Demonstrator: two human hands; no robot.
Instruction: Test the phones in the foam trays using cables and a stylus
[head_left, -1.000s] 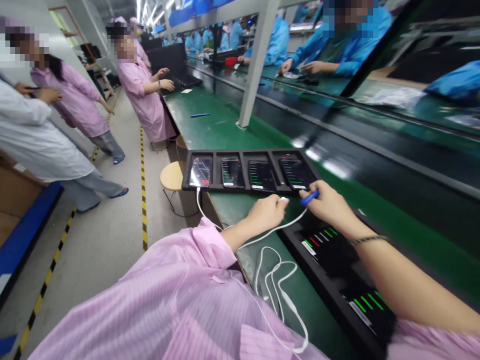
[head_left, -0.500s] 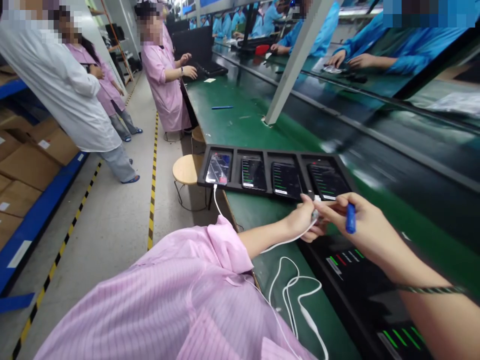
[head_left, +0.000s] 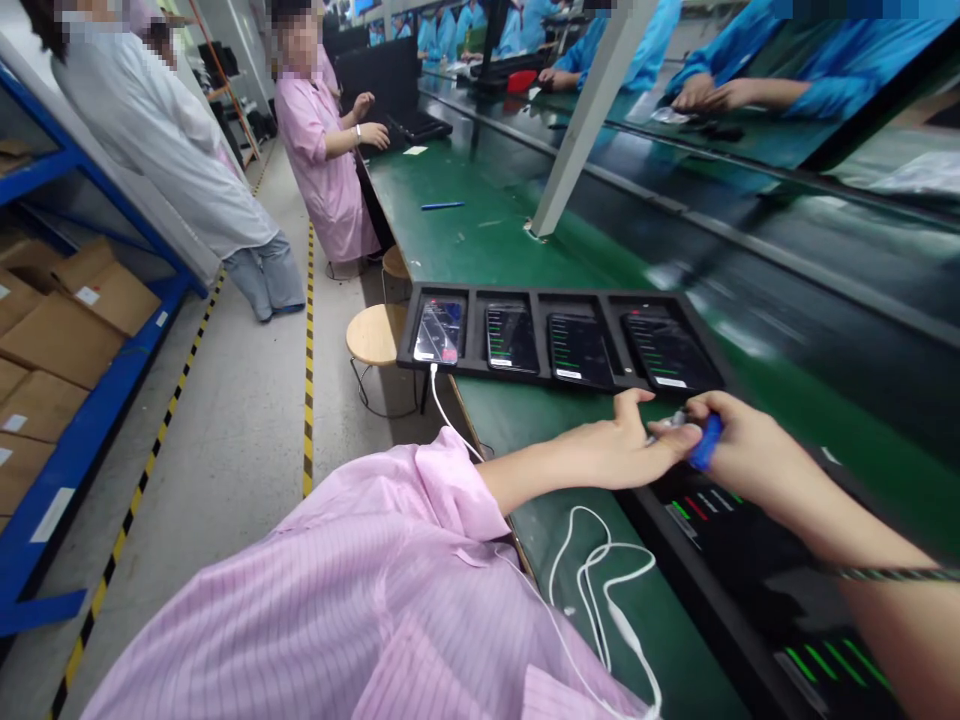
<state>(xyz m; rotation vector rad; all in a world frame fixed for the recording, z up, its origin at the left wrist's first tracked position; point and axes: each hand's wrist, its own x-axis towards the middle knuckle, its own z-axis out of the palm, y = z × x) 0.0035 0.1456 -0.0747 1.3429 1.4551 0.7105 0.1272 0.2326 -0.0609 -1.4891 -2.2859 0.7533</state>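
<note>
My left hand (head_left: 630, 440) reaches over the green bench with its index finger raised. Its other fingers close at a small white and grey piece (head_left: 666, 424), blurred, between both hands. My right hand (head_left: 742, 440) meets it there and holds a blue pen (head_left: 706, 442), only its blue end showing. Just beyond the hands lies a black tray (head_left: 469, 370) holding several phones, among them a lit phone (head_left: 439, 330) with a white cable (head_left: 436, 385) plugged in. Under my right forearm sits a second dark tray (head_left: 637, 515) with more phones, partly hidden.
Loose white cable (head_left: 600, 550) loops over the bench (head_left: 495, 420) near my body. A slanted post (head_left: 585, 130) and another blue pen (head_left: 442, 205) are farther back. A stool (head_left: 373, 335) stands left of the bench. Co-workers in pink, white and blue work or stand around.
Both hands have shifted slightly right, away from the tray edge. My left index finger has lifted, and the cable trailing from that hand no longer shows. The person in white has moved.
</note>
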